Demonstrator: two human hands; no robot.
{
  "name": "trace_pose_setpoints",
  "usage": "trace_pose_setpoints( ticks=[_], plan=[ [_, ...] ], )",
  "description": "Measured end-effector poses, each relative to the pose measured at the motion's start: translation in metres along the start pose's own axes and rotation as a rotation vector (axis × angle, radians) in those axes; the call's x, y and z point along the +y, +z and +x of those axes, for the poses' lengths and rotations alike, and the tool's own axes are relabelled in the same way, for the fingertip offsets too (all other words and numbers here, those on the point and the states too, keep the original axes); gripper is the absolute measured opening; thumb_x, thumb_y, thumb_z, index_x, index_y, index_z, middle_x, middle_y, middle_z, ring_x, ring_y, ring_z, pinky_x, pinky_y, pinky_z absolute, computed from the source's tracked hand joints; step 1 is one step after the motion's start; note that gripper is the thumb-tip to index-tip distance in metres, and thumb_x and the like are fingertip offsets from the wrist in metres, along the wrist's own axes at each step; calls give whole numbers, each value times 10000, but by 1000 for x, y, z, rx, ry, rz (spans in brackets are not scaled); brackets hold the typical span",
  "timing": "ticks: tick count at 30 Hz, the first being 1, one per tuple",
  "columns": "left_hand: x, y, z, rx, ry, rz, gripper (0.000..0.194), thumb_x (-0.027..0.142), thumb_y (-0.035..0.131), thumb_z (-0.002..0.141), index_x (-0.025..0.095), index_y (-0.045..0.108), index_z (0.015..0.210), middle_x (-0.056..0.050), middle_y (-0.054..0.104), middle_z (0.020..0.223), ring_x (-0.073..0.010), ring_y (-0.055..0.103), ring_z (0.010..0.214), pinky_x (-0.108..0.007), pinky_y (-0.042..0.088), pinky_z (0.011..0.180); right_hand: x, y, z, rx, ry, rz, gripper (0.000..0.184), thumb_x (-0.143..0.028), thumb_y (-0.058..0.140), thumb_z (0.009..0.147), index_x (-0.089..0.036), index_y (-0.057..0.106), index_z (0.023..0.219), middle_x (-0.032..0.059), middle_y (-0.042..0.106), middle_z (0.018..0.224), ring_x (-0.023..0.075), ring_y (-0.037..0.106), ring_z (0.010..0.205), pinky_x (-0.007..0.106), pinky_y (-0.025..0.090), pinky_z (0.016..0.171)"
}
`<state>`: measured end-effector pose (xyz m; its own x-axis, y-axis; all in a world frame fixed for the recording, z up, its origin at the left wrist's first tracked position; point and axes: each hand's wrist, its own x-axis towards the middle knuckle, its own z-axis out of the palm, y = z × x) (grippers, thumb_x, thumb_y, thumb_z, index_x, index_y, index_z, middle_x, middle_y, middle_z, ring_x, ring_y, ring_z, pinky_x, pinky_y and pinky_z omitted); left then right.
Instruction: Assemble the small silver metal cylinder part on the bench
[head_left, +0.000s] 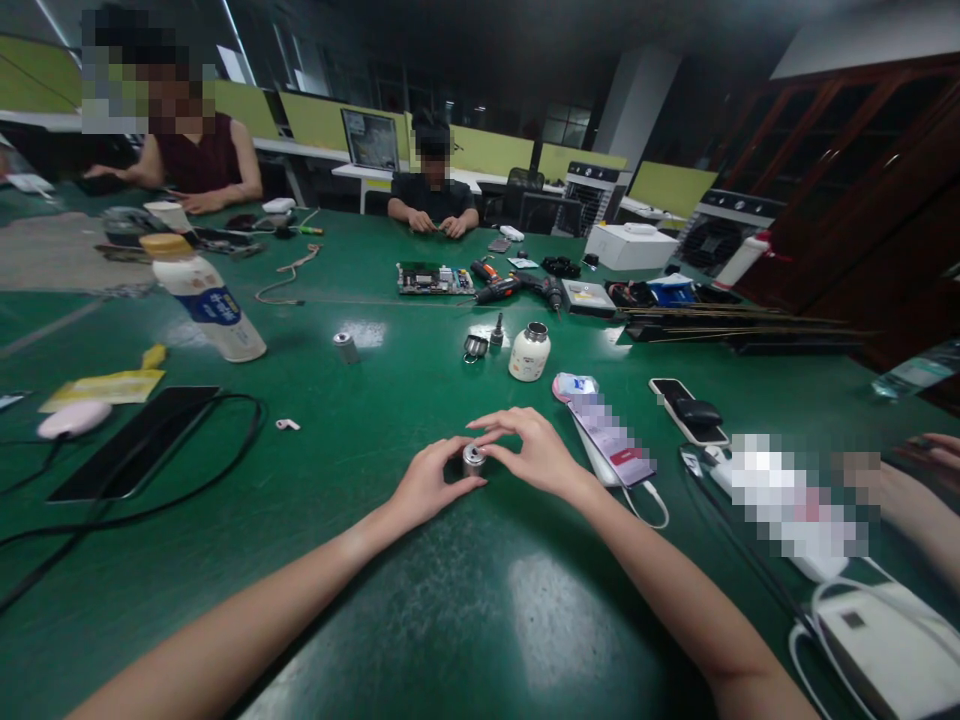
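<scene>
The metal cylinder point(473, 462) is short, silver and shiny, upright, with a dark spot on its top. It sits toward the near edge of the green desk point(360, 420), pinched by the left hand point(429, 482); whether the right hand point(538, 452), fingertips at its top, grips it, I cannot tell.
</scene>
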<state>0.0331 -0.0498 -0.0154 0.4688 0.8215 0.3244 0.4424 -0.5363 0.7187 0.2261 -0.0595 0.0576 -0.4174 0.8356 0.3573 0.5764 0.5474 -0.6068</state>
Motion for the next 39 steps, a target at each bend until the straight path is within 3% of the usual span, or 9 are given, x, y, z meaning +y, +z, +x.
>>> trace_pose_setpoints(
  ticks=[13,20,24,27,31,33,35,39],
  plan=[
    [-3,1,-1,2,7,12,425,361,734,744,199,611,1117,-53,697,1045,-221,647,927,-320,495,812,-2,12,-2,29,-2,-23,242,-128,662,821,-266,665,1020,-26,736,966,159,632,901,307,390,840],
    [-3,2,-1,15,-12,6,437,360,757,715,209,617,1101,-42,700,1015,-223,643,912,-329,498,806,-2,7,-1,204,37,-115,219,-363,683,834,-264,671,1028,-21,706,734,173,623,777,313,393,794],
    [-4,2,-1,9,-11,5,431,362,741,731,206,613,1111,-56,699,1023,-229,647,913,-347,502,814,-5,8,-2,86,-25,-83,259,-259,683,827,-290,656,1084,-8,727,961,178,625,897,323,406,830],
    [-4,2,-1,25,-12,14,448,378,742,725,198,613,1114,-63,700,1007,-235,652,902,-353,505,808,-7,10,-3,22,-44,-112,215,-164,645,840,-292,689,1007,-9,727,944,172,624,871,325,413,814],
    [-2,1,0,7,-13,8,438,374,746,726,203,619,1109,-53,699,1018,-226,644,914,-336,496,813,0,-3,1,166,6,-14,192,-203,656,845,-270,664,1025,-7,726,947,167,641,886,330,428,851],
    [-1,0,0,-6,-24,5,432,364,752,725,206,622,1105,-47,697,1022,-219,639,912,-330,490,816,11,-9,3,204,64,32,117,-224,674,830,-237,660,946,-6,723,911,163,653,863,318,445,842],
    [-1,0,0,-12,-31,0,430,355,756,723,210,623,1106,-44,694,1031,-216,636,918,-328,485,823,26,-9,3,141,133,2,59,-185,694,793,-219,652,814,-13,718,828,165,657,816,296,462,778],
    [-1,0,0,-13,-35,-6,422,345,753,726,210,623,1105,-50,690,1042,-220,631,935,-331,480,836,48,2,2,-26,193,-207,256,30,625,714,-218,632,652,-19,720,752,182,656,801,298,450,758]
  ],
)
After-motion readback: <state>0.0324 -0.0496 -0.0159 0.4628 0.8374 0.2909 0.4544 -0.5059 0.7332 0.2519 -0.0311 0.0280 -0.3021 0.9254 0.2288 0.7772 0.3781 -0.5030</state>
